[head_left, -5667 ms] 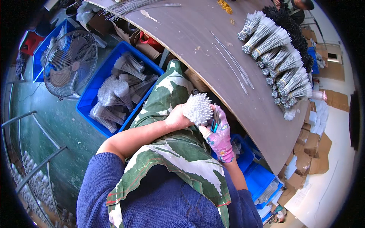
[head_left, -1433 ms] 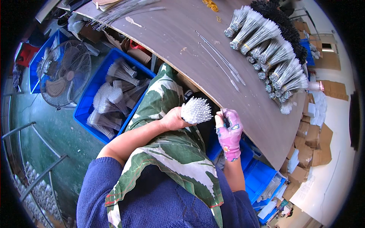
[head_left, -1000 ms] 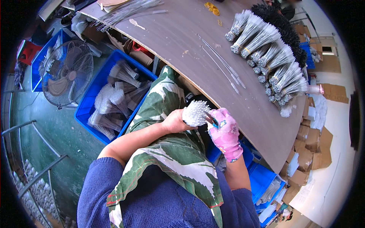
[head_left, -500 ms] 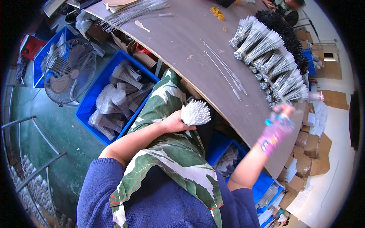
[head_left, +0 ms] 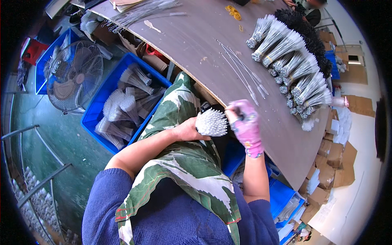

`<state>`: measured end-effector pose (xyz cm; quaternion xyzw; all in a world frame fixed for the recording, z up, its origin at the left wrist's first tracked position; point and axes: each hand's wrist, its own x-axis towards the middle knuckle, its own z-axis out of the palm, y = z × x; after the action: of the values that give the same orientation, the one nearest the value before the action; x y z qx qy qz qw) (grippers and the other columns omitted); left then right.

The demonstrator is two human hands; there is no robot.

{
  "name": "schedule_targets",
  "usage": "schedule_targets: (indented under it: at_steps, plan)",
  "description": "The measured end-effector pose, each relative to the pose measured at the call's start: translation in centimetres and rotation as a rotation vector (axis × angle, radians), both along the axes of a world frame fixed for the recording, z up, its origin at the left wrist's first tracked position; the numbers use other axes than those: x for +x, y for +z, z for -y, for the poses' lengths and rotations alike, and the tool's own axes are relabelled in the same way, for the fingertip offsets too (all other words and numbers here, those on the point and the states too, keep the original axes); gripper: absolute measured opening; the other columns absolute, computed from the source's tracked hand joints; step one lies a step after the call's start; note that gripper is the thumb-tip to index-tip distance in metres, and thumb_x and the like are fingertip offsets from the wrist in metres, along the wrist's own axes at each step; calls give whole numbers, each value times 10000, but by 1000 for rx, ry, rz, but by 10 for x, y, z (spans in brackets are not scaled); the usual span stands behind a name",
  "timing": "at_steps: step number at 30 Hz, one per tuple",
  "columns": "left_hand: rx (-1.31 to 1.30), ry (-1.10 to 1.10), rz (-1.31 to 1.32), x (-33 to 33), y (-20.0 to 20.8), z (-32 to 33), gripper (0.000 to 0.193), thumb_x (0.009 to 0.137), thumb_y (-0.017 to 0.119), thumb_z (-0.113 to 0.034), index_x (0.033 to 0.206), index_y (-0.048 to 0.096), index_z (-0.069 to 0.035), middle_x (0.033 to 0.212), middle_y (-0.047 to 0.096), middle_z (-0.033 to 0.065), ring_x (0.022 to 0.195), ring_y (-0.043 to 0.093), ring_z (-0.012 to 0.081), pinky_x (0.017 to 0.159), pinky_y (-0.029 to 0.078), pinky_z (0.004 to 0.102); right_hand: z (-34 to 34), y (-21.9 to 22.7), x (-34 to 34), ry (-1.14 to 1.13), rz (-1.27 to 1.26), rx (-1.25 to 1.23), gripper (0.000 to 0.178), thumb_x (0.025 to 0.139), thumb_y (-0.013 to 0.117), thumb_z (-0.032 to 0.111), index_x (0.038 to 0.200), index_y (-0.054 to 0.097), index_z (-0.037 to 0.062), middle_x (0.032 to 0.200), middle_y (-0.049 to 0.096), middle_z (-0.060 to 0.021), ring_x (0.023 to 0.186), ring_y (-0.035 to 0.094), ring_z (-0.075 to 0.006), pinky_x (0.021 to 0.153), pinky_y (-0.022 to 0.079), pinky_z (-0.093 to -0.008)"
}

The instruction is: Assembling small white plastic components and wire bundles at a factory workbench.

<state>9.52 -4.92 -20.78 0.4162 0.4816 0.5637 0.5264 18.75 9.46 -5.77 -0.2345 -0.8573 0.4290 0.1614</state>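
My left hand [head_left: 187, 129] is wrapped round a thick bundle of thin brushes [head_left: 212, 122], its white bristly ends pointing up over my lap. Just right of it, above the table edge, is my right hand [head_left: 243, 118] in a pink patterned fingerless glove. Its fingers are curled together and slightly blurred; what they hold, if anything, is too small to make out. Several loose thin wire brushes [head_left: 244, 73] lie on the grey-brown table [head_left: 196, 45] beyond. Tied bundles of wire brushes [head_left: 292, 61] stand in rows at the table's right side.
A blue crate [head_left: 107, 141] with brush bundles stands left of my knee, beside a floor fan [head_left: 74, 77]. Another blue crate [head_left: 283, 204] is under the table. Black bristly brushes [head_left: 308, 34], yellow rubber bands [head_left: 233, 12] and a co-worker's hand [head_left: 290, 3] are at the far side.
My right hand has swung left from the brush bundles at the table's right side to beside the bundle in my left hand. The left hand has barely moved.
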Motion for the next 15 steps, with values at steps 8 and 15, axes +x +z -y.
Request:
schedule_targets:
  at_steps: [8, 15]
  plan:
    - [-21, -30, -44, 2, 3, -1, 613, 655, 798, -167, 1176, 504, -32, 1096, 600, 101, 1037, 552, 203, 947, 403, 333, -7, 0, -8, 262, 275, 240, 205, 730, 632, 49, 927, 609, -4, 867, 590, -135, 816, 601, -288, 731, 472, -337]
    - [-3, -34, -52, 2, 6, 2, 622, 645, 803, -161, 1168, 494, -26, 1090, 596, 111, 1037, 553, 215, 942, 406, 339, -14, 9, -9, 294, 458, 110, 239, 703, 624, 92, 935, 651, 42, 911, 609, -145, 876, 601, -316, 793, 475, -365]
